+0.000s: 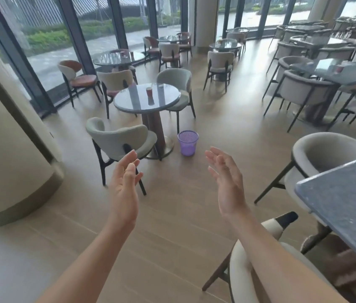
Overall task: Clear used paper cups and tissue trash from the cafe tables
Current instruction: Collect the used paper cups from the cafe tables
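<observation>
The hands are held out wide and empty: the left hand (126, 180) and the right hand (227, 182) have palms turned toward each other and fingers relaxed, and nothing is gripped. The nearest task item, a red paper cup (149, 92), is seen upright near the middle of the round tabletop (129, 106), well apart from the hands. A small pale object (161, 85) lies toward the far side of that tabletop, but it is too blurred to be called tissue with certainty. A purple mesh bin (187, 142) is set on the floor just right of the table's pedestal.

Several risks are judged from here. Leftover liquid may be held in the cup, so it could be spilled on the glossy top if it is gripped hastily or squeezed. The near chair (118, 136) stands between the hands and the cup, and could be bumped on the reach. The bin could be kicked over on the approach. The pale object could be overlooked, as could a second cup (122, 54) on the far left table and a third cup (339, 68) on the right one.
</observation>
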